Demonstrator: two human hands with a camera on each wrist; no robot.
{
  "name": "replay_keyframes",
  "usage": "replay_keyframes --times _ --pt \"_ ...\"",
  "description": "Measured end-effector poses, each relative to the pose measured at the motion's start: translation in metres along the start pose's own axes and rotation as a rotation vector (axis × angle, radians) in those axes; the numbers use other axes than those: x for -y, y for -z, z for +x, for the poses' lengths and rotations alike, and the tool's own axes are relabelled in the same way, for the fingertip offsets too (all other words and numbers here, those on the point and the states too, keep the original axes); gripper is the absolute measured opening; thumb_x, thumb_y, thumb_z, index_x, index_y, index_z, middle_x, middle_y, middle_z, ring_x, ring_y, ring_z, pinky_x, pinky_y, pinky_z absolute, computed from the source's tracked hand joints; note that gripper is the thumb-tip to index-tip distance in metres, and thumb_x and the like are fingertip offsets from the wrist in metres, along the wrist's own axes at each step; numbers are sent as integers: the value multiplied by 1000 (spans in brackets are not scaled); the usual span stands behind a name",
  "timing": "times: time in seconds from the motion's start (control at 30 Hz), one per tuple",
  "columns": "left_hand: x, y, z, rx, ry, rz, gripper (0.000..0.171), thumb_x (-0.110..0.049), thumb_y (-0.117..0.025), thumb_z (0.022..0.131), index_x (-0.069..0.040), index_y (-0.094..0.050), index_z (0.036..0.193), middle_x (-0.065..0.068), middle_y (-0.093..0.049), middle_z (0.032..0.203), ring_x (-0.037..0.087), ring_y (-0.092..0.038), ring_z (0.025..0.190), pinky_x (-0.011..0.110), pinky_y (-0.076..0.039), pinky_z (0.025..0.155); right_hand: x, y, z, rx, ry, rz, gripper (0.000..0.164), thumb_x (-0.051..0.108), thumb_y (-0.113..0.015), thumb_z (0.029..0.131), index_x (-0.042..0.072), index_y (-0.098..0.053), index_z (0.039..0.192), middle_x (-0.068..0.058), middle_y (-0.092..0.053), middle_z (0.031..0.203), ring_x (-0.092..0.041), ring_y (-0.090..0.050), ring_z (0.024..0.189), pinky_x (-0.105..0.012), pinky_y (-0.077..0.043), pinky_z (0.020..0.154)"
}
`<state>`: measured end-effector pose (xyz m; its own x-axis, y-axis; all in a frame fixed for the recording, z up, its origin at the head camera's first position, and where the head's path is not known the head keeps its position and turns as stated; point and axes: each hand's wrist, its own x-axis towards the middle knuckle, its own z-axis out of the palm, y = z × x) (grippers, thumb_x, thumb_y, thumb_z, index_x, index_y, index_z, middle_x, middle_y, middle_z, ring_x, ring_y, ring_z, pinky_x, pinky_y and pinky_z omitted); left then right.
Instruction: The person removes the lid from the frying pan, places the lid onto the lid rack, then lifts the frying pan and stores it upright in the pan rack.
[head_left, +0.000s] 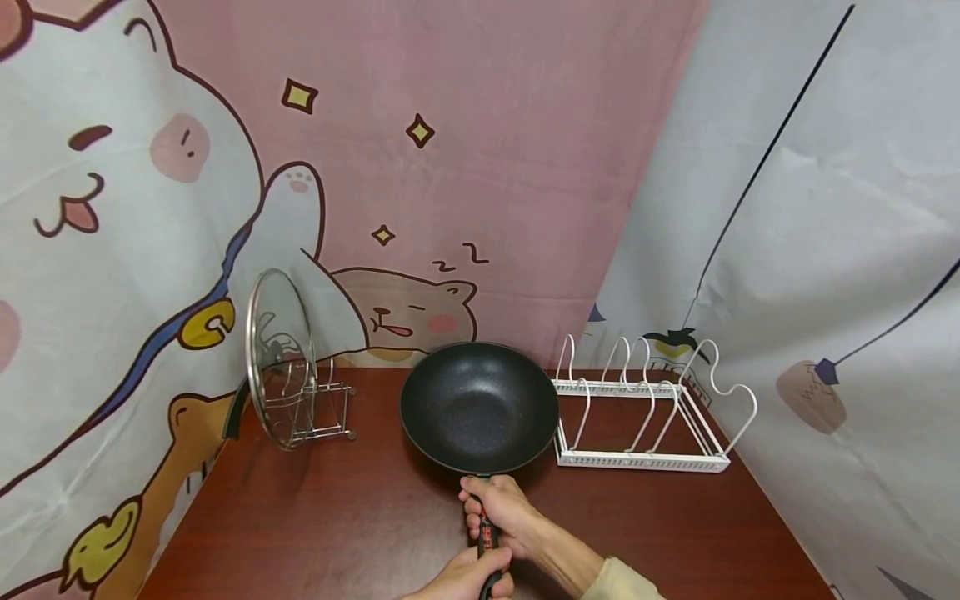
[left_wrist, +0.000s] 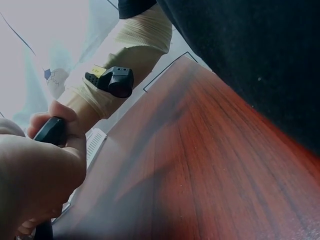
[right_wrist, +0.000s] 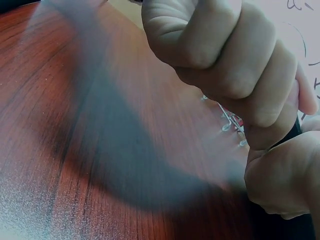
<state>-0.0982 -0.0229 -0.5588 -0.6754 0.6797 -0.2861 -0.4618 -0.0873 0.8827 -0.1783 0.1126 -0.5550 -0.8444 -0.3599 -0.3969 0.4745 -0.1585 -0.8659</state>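
In the head view a black wok (head_left: pixel 480 417) faces me with its bowl in the middle. Its dark handle (head_left: pixel 487 533) points toward me. My right hand (head_left: pixel 506 508) grips the handle close to the bowl, thumb on top. Nearer to me, my left hand (head_left: pixel 476 575) holds the handle's end, which shows as a black tip (left_wrist: pixel 51 131) by the left hand (left_wrist: pixel 40 175) in the left wrist view. Curled fingers of the left hand (right_wrist: pixel 225 65) appear above my right hand (right_wrist: pixel 287 172) in the right wrist view. Whether the wok touches the table cannot be told.
Left of the wok, a glass lid (head_left: pixel 281 358) stands upright in a small wire rack (head_left: pixel 330 412). A white rack (head_left: pixel 641 460) with several curved dividers lies right of the wok, close to its rim. All are on a red-brown table (head_left: pixel 337 508) before a printed cloth (head_left: pixel 525 167).
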Motion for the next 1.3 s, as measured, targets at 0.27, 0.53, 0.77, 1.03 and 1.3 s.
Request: replay_keyframes --times 0.27,0.53,0.77,1.03,1.3 --pt "-1 3 -1 84 -24 9 46 -34 -47 119 -20 -49 75 -15 -49 68 -1 -44 58 15 -39 55 -1 0 -2 7 22 -7 22 25 -65 110 12 -62 93 11 -47 62 -3 -50 52 -19 -48 50" --pt "-1 4 -3 82 -40 53 44 -34 -47 119 -20 -49 77 -16 -47 67 -2 -41 55 14 -36 52 -1 -2 -5 4 31 -13 22 23 -64 111 11 -62 93 11 -48 62 -3 -50 52 -19 -49 51" --pt "0 5 -4 113 -65 45 44 -33 -44 120 -19 -49 78 -17 -50 69 -4 -43 57 13 -38 54 0 -4 -7 3 34 -21 22 22 -63 112 12 -61 93 11 -47 62 -3 -50 52 -19 -49 50" --pt "1 3 -5 132 -85 35 45 -34 -44 121 -18 -50 79 -18 -52 69 -5 -46 58 13 -40 55 4 -6 -13 5 50 -32 24 25 -64 112 11 -61 93 10 -48 63 -5 -50 53 -21 -48 51" --pt "0 0 -6 165 -125 27 62 -32 -43 122 21 -29 92 -19 -53 70 -6 -47 59 13 -40 56 10 -9 -20 10 73 -44 23 24 -64 112 10 -61 94 9 -48 62 -6 -50 52 -22 -48 51"
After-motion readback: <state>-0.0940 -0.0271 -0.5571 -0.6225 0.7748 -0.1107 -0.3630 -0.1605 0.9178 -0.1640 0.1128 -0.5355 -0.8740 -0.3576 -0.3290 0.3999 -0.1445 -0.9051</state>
